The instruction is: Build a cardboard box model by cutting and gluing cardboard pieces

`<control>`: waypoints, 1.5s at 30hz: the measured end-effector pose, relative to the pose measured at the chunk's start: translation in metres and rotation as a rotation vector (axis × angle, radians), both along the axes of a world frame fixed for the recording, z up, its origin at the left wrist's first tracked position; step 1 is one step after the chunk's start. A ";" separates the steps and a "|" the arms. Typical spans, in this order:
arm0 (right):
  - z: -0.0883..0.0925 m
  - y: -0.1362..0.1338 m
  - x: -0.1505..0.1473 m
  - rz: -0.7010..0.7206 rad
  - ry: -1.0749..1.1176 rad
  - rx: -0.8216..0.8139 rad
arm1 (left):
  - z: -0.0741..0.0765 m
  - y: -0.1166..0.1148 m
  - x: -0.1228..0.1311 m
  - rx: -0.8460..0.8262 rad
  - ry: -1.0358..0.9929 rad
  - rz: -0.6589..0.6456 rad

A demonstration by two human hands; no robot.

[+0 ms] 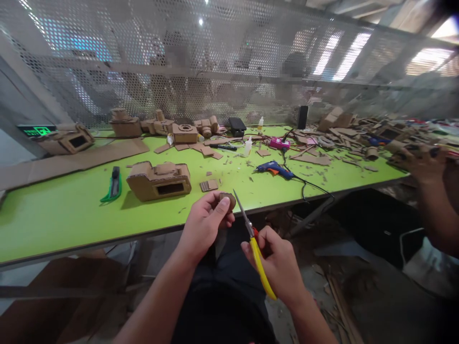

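My left hand (207, 219) pinches a small rounded cardboard piece (231, 200) at the front edge of the green table. My right hand (281, 263) is closed around scissors (258, 258) with yellow and red handles. The scissor tips point up and to the left, just right of the cardboard piece and apart from it. Behind my left hand lie small cardboard scraps (209, 185), one of them ridged. To the left stands a cardboard camera model (159, 181) with a rectangular opening. A green utility knife (114, 185) lies left of it.
A blue glue gun (274, 169) with a black cord lies on the green table (82, 217). Farther back are a pink device (278, 143), small bottles (248, 146) and more cardboard models (184, 134). Another person's hand (426, 162) works at the right among cardboard pieces. A perforated screen (229, 71) rises behind.
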State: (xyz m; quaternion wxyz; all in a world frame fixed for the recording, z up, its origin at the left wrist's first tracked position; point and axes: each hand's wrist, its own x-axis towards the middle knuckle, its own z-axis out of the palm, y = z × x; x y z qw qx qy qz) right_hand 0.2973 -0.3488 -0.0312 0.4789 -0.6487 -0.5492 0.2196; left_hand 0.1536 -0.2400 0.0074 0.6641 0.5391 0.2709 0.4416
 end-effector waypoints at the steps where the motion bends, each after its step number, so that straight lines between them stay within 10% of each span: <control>1: -0.001 0.000 0.002 -0.014 0.008 0.006 | 0.001 0.000 0.000 -0.003 -0.001 0.001; 45: -0.010 0.002 -0.008 0.007 0.143 -0.036 | 0.004 -0.008 0.015 -0.245 -0.242 0.158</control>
